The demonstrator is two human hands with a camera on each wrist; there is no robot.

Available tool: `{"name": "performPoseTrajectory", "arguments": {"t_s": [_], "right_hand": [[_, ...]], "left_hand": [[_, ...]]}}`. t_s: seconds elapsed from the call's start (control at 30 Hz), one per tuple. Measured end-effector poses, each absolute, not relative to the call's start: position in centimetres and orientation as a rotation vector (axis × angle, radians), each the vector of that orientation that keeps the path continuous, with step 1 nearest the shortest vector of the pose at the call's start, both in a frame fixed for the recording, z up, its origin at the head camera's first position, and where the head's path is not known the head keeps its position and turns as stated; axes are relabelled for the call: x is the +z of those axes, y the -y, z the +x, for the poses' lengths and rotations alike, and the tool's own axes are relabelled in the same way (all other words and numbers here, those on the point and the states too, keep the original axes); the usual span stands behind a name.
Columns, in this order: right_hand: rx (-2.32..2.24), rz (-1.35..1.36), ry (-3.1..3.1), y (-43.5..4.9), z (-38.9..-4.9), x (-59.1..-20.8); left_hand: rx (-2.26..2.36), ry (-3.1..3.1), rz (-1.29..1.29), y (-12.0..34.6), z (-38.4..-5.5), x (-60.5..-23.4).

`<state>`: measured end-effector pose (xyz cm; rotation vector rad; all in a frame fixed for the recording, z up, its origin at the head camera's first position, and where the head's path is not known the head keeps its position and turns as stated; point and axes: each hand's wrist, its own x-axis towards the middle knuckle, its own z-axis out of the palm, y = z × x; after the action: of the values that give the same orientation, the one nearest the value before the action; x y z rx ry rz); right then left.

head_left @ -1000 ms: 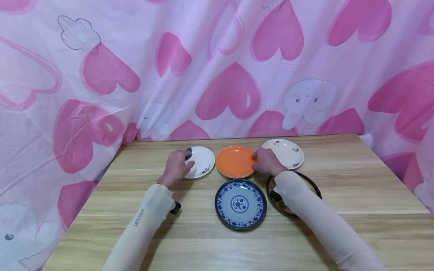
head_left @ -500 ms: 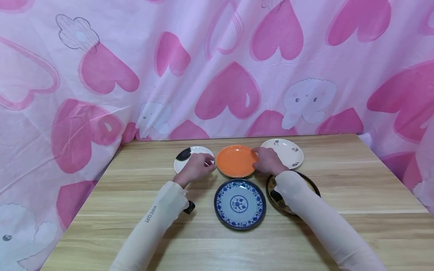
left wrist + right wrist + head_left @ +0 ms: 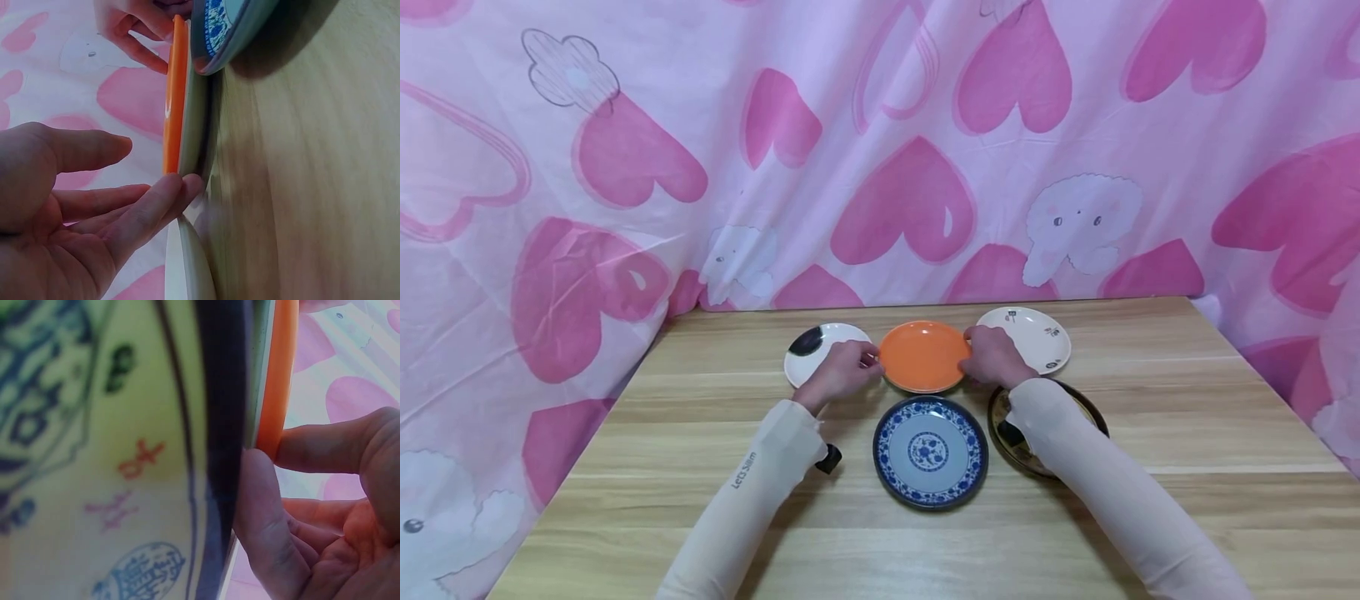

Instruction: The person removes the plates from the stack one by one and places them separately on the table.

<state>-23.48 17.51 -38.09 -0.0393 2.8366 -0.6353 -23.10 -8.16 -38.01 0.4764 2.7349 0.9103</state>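
An orange plate (image 3: 922,357) lies in the back row on the table. At its right edge my right hand (image 3: 994,358) pinches the rim between thumb and finger, as the right wrist view shows around the orange edge (image 3: 279,381). On the opposite side, my left hand (image 3: 844,372) has its fingertips right at the plate's edge. In the left wrist view the thumb of the left hand (image 3: 81,231) stands apart from the orange rim (image 3: 175,106), the fingers extended. Left of the orange plate is a white plate (image 3: 805,367) with a black patch, partly covered by my left hand.
A cream plate (image 3: 1033,337) with small drawings lies back right. Nearer are a blue-and-white patterned plate (image 3: 930,475) and a dark-rimmed plate (image 3: 1093,410), partly hidden by my right sleeve (image 3: 1075,442). A pink heart-patterned cloth (image 3: 895,200) hangs behind the wooden table (image 3: 1210,417).
My left hand has moved right from the white plate to the orange plate's left edge, uncovering the black patch. The right hand stays at the orange plate's right rim.
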Motion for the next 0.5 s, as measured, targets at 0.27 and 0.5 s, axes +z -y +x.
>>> {"name": "performPoseTrajectory", "arguments": {"t_s": [0.27, 0.5], "right_hand": [[-0.654, -0.042, -2.834, -17.6, -23.4, -38.1], [-0.662, -0.032, -2.830, -17.6, -23.3, -38.0]], "left_hand": [[0.925, -2.709, 0.445, 7.4, -22.7, -38.4], [0.972, -2.724, 0.382, 6.8, -22.5, -38.8]]}}
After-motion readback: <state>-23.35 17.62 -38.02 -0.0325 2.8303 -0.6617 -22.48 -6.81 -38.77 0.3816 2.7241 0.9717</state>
